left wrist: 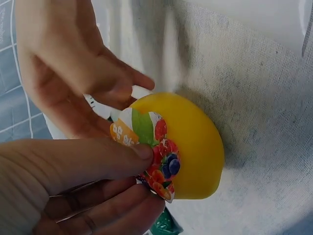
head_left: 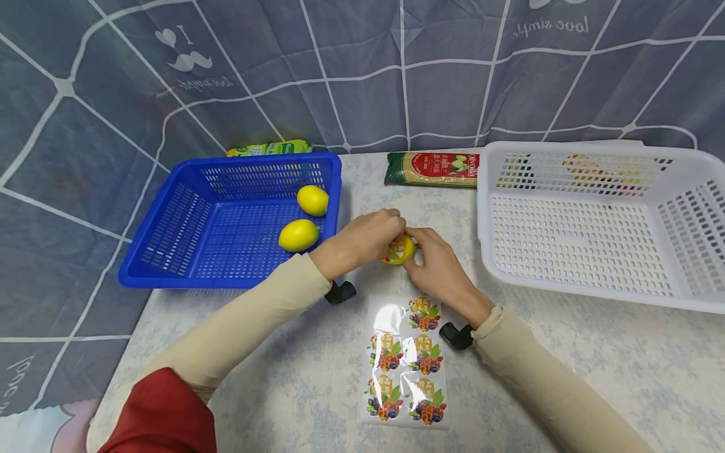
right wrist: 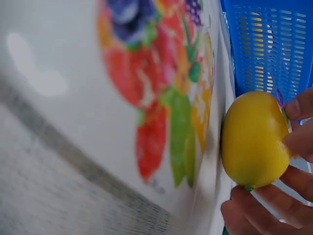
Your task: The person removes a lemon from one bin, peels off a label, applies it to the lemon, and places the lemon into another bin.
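Our left hand point(head_left: 362, 242) and right hand point(head_left: 438, 267) both hold the lemon point(head_left: 401, 250) mid-worktop, pressing on a fruit sticker point(left wrist: 146, 147). At six o'clock lies the sticker sheet point(head_left: 404, 358). The sticker could wrinkle if we press unevenly.

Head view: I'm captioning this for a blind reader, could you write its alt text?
Two hands meet over a yellow lemon on a pale table, the left hand and right hand pressing a fruit sticker onto it. A sticker sheet lies nearer the viewer. A blue basket with two lemons sits left, a white basket right.
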A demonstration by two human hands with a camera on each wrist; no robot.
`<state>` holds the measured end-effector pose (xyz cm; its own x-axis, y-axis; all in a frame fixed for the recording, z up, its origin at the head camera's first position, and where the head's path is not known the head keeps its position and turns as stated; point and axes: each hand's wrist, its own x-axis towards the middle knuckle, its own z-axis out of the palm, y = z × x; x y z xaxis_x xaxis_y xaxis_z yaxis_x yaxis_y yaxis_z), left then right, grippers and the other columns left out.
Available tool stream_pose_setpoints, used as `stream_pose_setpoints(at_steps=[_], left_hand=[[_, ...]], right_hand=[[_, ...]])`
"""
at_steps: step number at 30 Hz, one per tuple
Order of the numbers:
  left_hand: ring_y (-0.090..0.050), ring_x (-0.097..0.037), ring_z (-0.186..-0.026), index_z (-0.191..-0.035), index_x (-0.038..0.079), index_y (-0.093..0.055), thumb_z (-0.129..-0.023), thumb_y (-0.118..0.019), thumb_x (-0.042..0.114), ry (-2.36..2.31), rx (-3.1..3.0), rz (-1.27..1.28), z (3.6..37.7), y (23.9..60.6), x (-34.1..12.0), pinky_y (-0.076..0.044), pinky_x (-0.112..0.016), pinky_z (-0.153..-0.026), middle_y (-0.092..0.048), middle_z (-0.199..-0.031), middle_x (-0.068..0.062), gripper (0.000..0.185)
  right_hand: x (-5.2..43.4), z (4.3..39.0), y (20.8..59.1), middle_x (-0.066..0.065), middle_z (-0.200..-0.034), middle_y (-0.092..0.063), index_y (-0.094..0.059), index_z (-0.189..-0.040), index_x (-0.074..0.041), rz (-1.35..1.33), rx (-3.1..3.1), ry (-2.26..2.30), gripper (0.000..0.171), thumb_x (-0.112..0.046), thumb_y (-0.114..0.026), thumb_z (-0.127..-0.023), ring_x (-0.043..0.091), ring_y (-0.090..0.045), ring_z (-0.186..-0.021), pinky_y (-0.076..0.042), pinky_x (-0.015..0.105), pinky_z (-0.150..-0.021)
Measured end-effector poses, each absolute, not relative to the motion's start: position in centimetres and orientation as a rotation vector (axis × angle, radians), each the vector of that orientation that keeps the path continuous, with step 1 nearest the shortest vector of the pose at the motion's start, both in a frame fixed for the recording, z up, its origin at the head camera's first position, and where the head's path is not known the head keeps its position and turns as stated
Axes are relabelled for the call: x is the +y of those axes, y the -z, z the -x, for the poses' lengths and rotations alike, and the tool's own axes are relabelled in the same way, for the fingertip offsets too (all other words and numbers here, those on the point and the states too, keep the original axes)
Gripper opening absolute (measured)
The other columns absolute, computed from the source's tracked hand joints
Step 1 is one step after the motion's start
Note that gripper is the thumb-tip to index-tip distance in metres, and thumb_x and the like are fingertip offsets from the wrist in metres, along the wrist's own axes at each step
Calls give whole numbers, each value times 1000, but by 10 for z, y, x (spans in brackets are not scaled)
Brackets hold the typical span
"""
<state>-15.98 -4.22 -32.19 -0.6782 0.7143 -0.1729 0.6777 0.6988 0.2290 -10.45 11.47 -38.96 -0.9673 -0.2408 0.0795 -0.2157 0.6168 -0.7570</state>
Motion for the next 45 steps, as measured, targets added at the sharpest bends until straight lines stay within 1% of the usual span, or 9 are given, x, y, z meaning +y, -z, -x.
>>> stream_pose_setpoints(at_steps=[4,7,10,16,21,25,31,37,45], left_hand=[[-55,-18,-74,-87,2,-68,-82,-71,-9,-255,2650,-1128,159,323,-42,-49,-27,-62,-58,-87,-7,12],[-54,-18,-72,-84,1,-68,-82,-68,-12,-276,2655,-1140,159,324,-42,-47,-26,-59,-58,-84,-7,12],[-56,-18,-72,-83,0,-69,-82,-66,-14,-279,2659,-1149,160,325,-42,-48,-26,-61,-60,-84,-8,14],[-60,-19,-75,-80,-1,-70,-82,-75,-4,-288,2669,-1166,160,325,-42,-51,-26,-64,-62,-84,-10,7],[-63,-21,-76,-78,-1,-71,-82,-76,-3,-318,2674,-1176,161,326,-44,-52,-25,-65,-64,-84,-11,7],[-64,-22,-79,-80,-2,-71,-79,-78,-6,-317,2668,-1169,161,326,-46,-53,-26,-68,-64,-85,-12,8],[-63,-23,-83,-82,-1,-68,-74,-81,-8,-288,2658,-1156,162,326,-46,-54,-27,-71,-62,-87,-13,16],[-61,-24,-85,-85,-1,-66,-74,-81,-8,-266,2651,-1137,162,326,-46,-53,-29,-73,-59,-89,-12,20],[-61,-25,-86,-86,-1,-65,-73,-82,-7,-276,2652,-1104,163,327,-48,-53,-31,-74,-58,-90,-12,23]], right_hand=[[113,105,391,10,-138,-51,-52,-137,-6,408,2802,1346,51,-21,-67,-91,25,-49,-125,-40,44,-105],[113,105,393,10,-137,-53,-57,-133,-7,431,2821,1375,48,-21,-71,-90,26,-51,-125,-41,43,-105],[113,105,394,11,-135,-55,-59,-130,-6,443,2840,1403,45,-18,-73,-89,27,-53,-123,-43,44,-102],[113,106,396,11,-130,-60,-60,-130,-9,421,2852,1452,46,-15,-76,-87,27,-58,-114,-47,44,-94],[112,106,396,9,-120,-64,-64,-120,-9,433,2873,1467,37,-13,-77,-86,26,-60,-103,-48,44,-88],[112,107,393,9,-119,-65,-68,-116,-7,437,2880,1452,33,-13,-78,-85,25,-61,-105,-49,43,-90],[113,109,391,10,-119,-67,-69,-116,-6,409,2851,1461,33,-11,-78,-85,26,-62,-110,-50,42,-93],[114,110,391,10,-121,-67,-69,-117,-6,372,2804,1497,33,-9,-77,-85,25,-62,-112,-52,40,-93],[113,111,390,9,-122,-67,-69,-119,-7,345,2760,1520,29,-6,-70,-90,24,-60,-116,-51,39,-95]])
